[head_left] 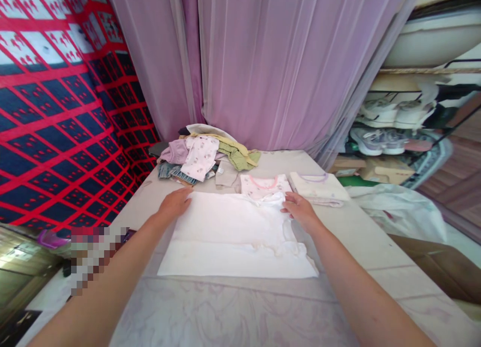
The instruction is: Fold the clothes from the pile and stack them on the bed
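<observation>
White garment [229,226] lies flat on the pale sheet [240,312] in the head view; the left hand [176,203] grips its far left corner, the right hand [300,210] its far right, probably to keep that edge taut. Folded tops [318,188] sit beyond, seemingly set apart from the clothes heap [202,154].

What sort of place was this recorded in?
Likely a room in a home, judging by the purple curtains, the heap of clothes and the shoes at the right.

Printed top [263,184] partly behind white garment [233,224]
</observation>
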`<state>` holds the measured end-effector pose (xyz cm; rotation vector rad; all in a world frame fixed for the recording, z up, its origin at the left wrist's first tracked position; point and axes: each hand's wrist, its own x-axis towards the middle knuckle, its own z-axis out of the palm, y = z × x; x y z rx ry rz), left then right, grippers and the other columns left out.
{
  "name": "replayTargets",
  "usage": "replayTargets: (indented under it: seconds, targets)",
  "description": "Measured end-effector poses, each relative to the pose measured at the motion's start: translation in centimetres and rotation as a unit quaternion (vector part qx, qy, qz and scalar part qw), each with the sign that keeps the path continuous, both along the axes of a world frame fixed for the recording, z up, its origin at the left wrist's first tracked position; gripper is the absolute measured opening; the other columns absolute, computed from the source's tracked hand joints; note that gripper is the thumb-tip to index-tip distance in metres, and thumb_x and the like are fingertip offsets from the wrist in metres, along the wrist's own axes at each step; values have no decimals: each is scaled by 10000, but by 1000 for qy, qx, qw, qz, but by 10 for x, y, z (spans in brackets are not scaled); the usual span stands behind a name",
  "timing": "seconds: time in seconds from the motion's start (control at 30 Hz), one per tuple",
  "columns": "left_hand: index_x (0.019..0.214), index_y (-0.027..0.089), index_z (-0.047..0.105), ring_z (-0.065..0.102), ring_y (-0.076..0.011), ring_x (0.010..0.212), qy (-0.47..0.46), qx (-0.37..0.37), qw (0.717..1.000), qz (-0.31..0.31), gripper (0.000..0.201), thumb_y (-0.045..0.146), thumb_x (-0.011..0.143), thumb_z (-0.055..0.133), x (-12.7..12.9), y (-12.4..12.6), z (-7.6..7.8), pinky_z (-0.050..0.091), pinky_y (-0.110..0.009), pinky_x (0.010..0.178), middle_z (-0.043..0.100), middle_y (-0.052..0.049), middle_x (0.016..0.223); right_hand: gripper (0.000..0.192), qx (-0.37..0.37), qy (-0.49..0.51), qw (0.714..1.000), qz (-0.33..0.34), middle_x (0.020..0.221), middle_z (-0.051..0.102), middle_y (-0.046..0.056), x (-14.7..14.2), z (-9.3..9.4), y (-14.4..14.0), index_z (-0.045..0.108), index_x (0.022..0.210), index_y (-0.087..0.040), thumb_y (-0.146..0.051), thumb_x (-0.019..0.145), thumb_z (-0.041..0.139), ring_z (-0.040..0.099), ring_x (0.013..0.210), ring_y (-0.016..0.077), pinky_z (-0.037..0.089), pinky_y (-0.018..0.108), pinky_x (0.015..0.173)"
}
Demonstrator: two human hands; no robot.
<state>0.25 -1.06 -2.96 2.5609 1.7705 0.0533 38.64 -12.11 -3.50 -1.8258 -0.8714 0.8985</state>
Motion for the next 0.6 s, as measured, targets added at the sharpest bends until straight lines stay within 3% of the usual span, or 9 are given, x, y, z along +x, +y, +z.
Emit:
replayTargets:
  seconds: [0.17,0.3,0.4,0.5,0.6]
  targets:
    - [1290,208,538,511,-226,1214,33,-16,999,-14,457,268,855,410,5,33,-9,386,-336,1008,551,-57,1345,367,-20,-35,998,43,916,670,33,3,3,14,610,1094,-165,-115,731,607,648,585,89,450,160,472]
    - [1071,271,659,592,-237,1045,70,-3,997,-13,331,353,805,480,9,39,0,440,-316,864,675,-35,1126,291,-21,-45,997,66,681,616,-32,10,7,19,639,983,-162,-68,711,598,632,569,93,459,154,478]
    - [908,259,676,608,-228,958,61,0,998,-22,248,336,786,475,8,36,11,441,-296,781,694,-32,992,201,-20,-55,994,88,585,586,-49,15,11,17,647,842,-160,-58,679,589,617,549,98,439,152,463]
    - [917,242,647,605,-219,949,23,6,999,-41,244,309,788,451,0,24,19,436,-296,781,686,-34,1001,125,-7,-76,992,98,529,580,-52,18,14,11,619,707,-168,-68,651,569,577,505,93,397,150,436]
    - [952,242,628,602,-220,932,11,23,998,-63,261,299,809,418,-12,3,22,430,-313,806,684,-37,993,135,26,-89,990,103,529,589,-54,19,12,0,621,707,-176,-94,621,557,554,488,95,375,161,434]
